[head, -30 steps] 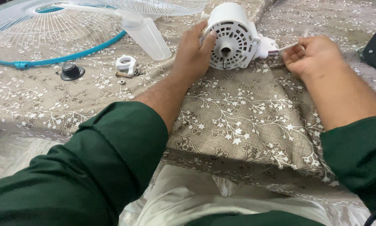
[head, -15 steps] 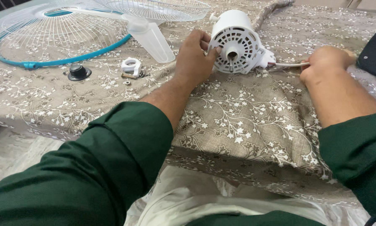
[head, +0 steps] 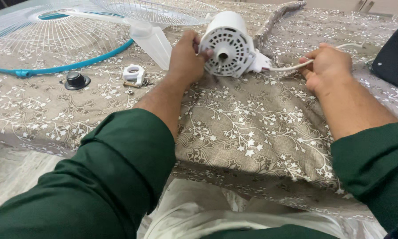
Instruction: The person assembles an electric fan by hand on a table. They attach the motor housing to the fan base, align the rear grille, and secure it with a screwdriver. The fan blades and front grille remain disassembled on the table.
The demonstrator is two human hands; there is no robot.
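Note:
A white fan motor housing (head: 227, 44) with vent slots and a central shaft lies on its side on the patterned cloth (head: 252, 128). My left hand (head: 185, 59) grips its left rim. My right hand (head: 325, 66) is closed around the white cable (head: 287, 67) that runs from the motor's right side and carries on past my fist toward the far right.
A white wire fan guard with a blue rim (head: 52, 40) and a translucent blade (head: 152, 37) lie at the far left. A black knob (head: 76, 80), a white plastic nut (head: 133, 73) and small screws (head: 130, 86) sit beside them. A dark object (head: 394, 53) fills the right edge.
The motor has shifted left with my left hand. My right hand has slid further along the cable, away from the motor, so more cable shows between them.

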